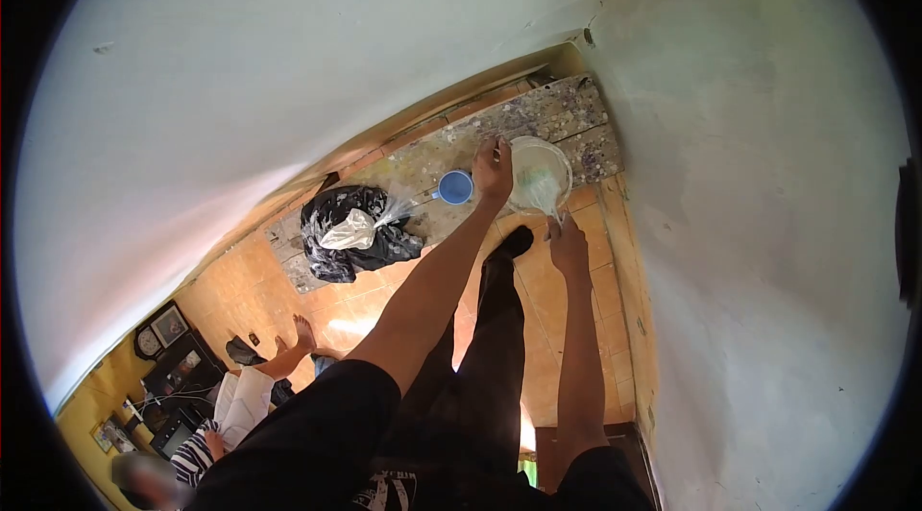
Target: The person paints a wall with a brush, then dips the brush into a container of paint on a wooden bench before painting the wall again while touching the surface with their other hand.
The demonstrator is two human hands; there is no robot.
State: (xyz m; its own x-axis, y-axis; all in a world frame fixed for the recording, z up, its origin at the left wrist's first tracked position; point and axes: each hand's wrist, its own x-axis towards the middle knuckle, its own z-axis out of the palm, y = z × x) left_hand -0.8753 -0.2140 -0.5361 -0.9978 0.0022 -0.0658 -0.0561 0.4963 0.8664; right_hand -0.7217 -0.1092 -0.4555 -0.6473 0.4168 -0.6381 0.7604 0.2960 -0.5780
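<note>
A white bucket (552, 158) stands on a speckled paint-stained board (567, 108) by the wall corner. My left hand (493, 170) reaches down and grips the bucket's near-left rim. At the bucket's lower edge my right hand (568, 244) has its fingers pinched on the narrow end of a pale, clear plastic bag (544, 192) that hangs into the bucket. Just left of my left hand stands a blue cup (455, 187). What is inside the bucket and the bag is too small to tell.
A black plastic bag (379, 247) with a knotted clear bag (351, 231) on it lies on the board to the left. Orange floor tiles (576, 338) run along the pale wall (768, 223). Another person (240, 405) sits at lower left beside a dark cabinet (173, 357).
</note>
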